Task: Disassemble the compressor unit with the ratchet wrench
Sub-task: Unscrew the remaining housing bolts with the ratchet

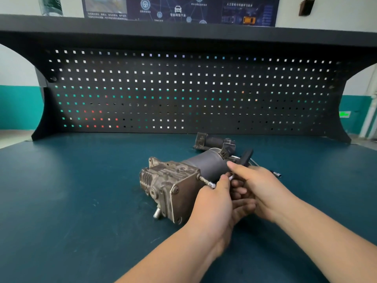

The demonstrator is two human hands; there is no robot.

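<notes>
Your left hand curls its thumb and fingers around the socket end of the ratchet wrench, pinching the chrome extension that runs up toward ten o'clock into a bolt on the compressor unit. Just beside it at three o'clock, your right hand lies over the left hand's fingers; its index finger stretches out toward eleven o'clock and touches the compressor's dark cylinder, while the other fingers bend inward around something between the two hands. Whether they grip the wrench handle there you cannot tell, since the hands hide it.

At ten o'clock from your hands, the compressor lies on its side on the blue-green bench top, its finned grey housing at the left and the dark cylinder pointing toward one o'clock. A black handle sticks up just behind your right index finger. At three o'clock of that, a small chrome socket piece lies on the bench. Behind the compressor, at twelve o'clock, rests a second dark motor part. Further back stands a black pegboard.
</notes>
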